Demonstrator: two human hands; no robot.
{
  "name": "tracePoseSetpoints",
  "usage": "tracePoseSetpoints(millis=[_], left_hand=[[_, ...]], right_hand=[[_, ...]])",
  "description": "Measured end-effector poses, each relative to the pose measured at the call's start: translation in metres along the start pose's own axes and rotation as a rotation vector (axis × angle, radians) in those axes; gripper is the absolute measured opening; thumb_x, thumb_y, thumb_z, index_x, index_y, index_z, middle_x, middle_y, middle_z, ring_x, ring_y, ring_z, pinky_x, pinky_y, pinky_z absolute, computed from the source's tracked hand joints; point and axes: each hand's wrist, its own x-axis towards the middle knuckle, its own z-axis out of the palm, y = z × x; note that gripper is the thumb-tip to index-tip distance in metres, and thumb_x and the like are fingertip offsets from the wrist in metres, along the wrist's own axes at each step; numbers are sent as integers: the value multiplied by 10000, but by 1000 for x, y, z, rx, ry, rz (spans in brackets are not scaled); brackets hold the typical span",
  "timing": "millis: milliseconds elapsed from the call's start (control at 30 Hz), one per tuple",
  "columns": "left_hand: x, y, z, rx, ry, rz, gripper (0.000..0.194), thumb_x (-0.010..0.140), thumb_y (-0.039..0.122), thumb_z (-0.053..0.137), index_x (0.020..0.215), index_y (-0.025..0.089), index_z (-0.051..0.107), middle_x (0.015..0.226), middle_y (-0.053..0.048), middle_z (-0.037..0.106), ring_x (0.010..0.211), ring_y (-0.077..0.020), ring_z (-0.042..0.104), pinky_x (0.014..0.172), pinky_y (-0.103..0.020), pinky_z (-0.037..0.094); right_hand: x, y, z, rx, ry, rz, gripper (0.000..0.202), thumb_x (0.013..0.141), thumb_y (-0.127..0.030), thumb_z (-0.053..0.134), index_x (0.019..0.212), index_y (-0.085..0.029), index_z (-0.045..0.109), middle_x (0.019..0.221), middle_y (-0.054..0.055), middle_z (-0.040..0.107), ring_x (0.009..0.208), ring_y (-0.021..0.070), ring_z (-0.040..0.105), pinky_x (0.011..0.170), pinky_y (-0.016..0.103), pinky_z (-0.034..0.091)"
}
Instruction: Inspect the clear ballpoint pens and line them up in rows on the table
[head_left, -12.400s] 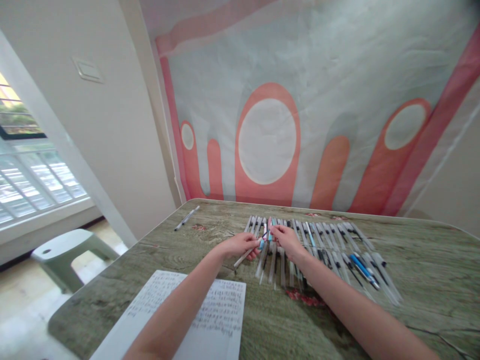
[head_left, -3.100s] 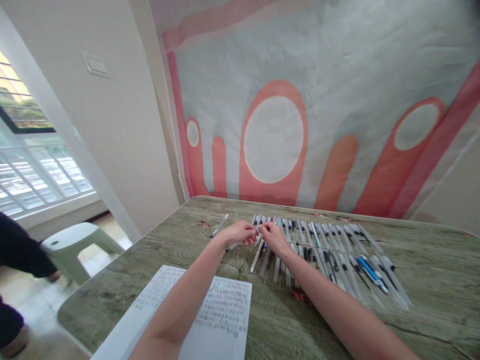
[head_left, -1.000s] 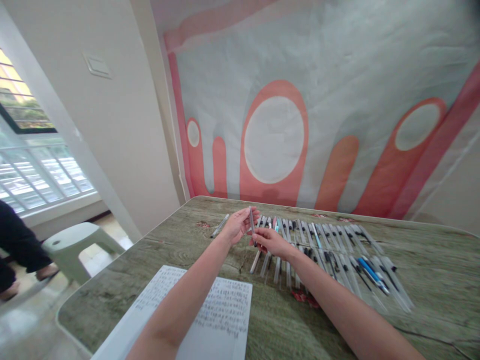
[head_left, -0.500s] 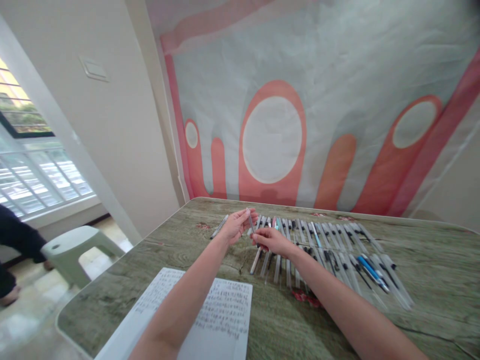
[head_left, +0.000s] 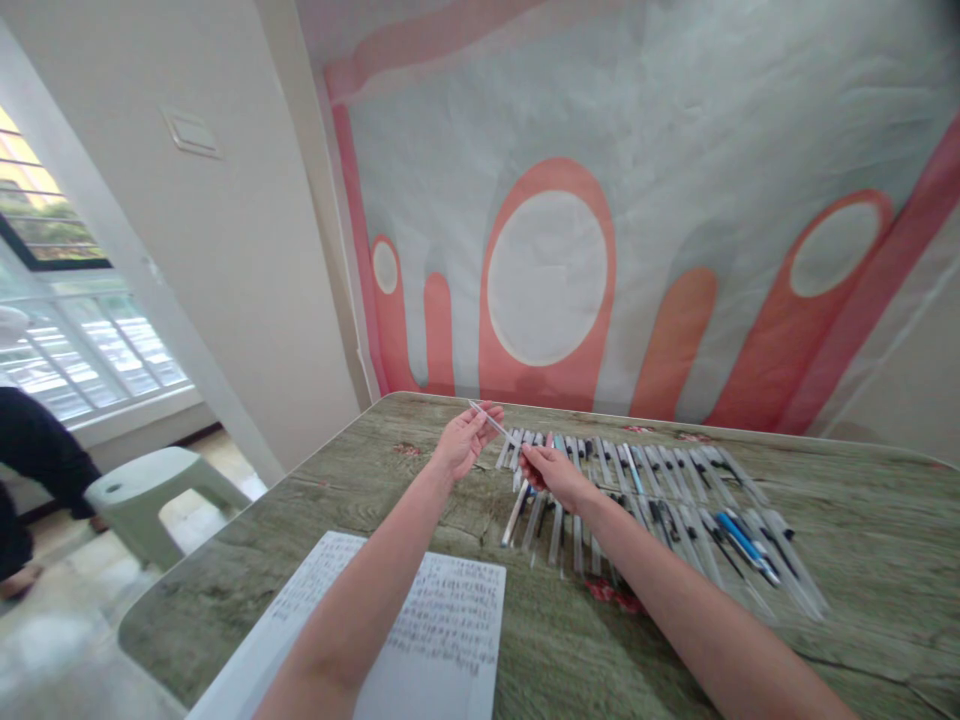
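A slim, clear-barrelled pen [head_left: 493, 422] is held slantwise above the table, running from upper left down to the right. My left hand [head_left: 463, 442] grips its upper part with the fingertips. Pinched on its lower right end is my right hand [head_left: 553, 474]; the exact tip is hidden by those fingers. Below and right of my hands lie two rows of pens [head_left: 679, 470], mostly clear with dark caps. A thick blue pen [head_left: 746, 545] stands out in the front row.
A handwritten sheet [head_left: 457, 610] lies under my left forearm on the wood-patterned table [head_left: 420, 500]. A pale green stool [head_left: 161, 490] stands left of the table. Beyond it are a person's dark-clothed legs [head_left: 45, 450]. A papered wall [head_left: 652, 130] rises behind the table.
The pen has swung from nearly upright to a flatter slant. My left hand has shifted slightly left, my right slightly right. The pen at the table's left is no longer visible.
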Motion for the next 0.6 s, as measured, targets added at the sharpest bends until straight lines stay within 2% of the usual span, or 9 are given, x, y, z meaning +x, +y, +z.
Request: tracePoseSetpoints(millis=[133,333,500,600], left_hand=[[2,-7,-2,16,26,-13,186,752,191,537,924,119,540,932,-86,624,921,-147,568,889,-347,385],[6,-10,-8,40,148,-58,171,724,213,574,864,117,549,866,-72,636,830,-124,593,829,-294,434],[5,-8,-8,33,177,-77,152,711,217,590,815,116,547,827,-62,639,778,-106,598,785,-252,454],[6,-8,-8,37,168,-84,147,712,215,589,808,113,544,825,-65,640,772,-102,599,791,-253,452]], right_hand=[[1,-2,-2,-28,11,-55,420,723,-556,416,665,-149,502,503,-40,448,410,53,359,404,183,271],[-1,-5,-4,-328,86,-237,351,730,-476,464,638,-148,549,508,-27,478,460,71,408,464,196,321],[0,-4,-3,-171,19,-109,462,765,-535,356,730,-132,578,636,28,563,470,81,443,415,198,322],[1,-2,-4,-147,34,-106,435,747,-530,400,720,-134,576,585,9,543,451,73,426,411,192,319]])
